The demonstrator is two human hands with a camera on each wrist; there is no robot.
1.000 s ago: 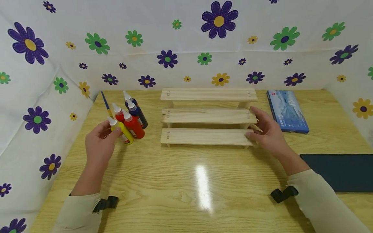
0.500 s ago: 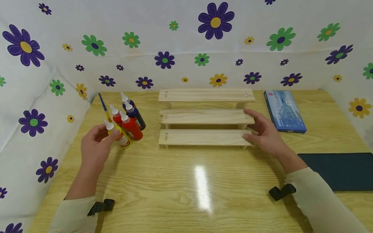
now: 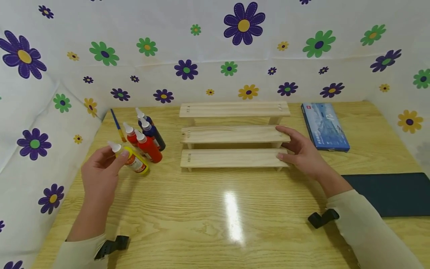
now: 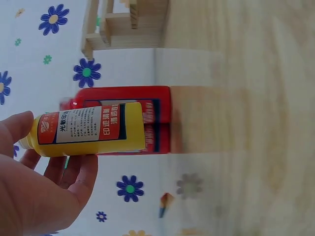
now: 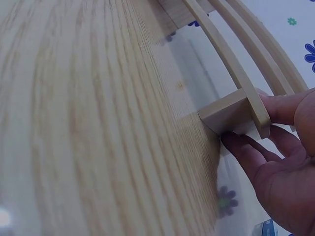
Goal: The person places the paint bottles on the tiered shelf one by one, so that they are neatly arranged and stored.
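My left hand pinches a yellow bottle near its white nozzle cap, thumb on one side and fingers on the other. In the left wrist view the yellow bottle is held up off the table, its printed label showing. Two red bottles and two dark blue bottles stand just behind it. At the right end of a three-step wooden rack, my right hand grips the lower steps. The right wrist view shows its thumb and fingers around the side panel and step end.
A blue-and-yellow paintbrush lies behind the bottles at the left. Right of the rack is a flat blue box. A dark mat lies at the right edge of the table. Flowered cloth hangs behind and at the sides.
The left hand has drawn the yellow bottle left and toward me, away from the red bottles, tilting it more. The right hand keeps its place on the rack. The head view has shifted slightly.
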